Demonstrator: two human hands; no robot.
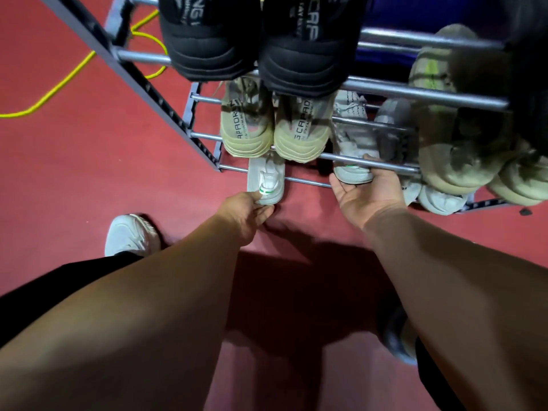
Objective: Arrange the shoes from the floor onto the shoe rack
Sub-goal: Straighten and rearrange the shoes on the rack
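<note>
A metal shoe rack with several tiers stands on the red floor. My left hand pinches the heel of a white shoe with a green mark lying on the lowest tier at the left. My right hand cups the heel of a second white shoe on that same tier, palm up, fingers curled round its side. Two beige shoes sit on the tier above and two black shoes on the top tier.
More beige and grey shoes fill the rack's right side. A yellow cable runs over the floor at the left. My own white-shod foot stands on the floor at the left, another foot under my right arm.
</note>
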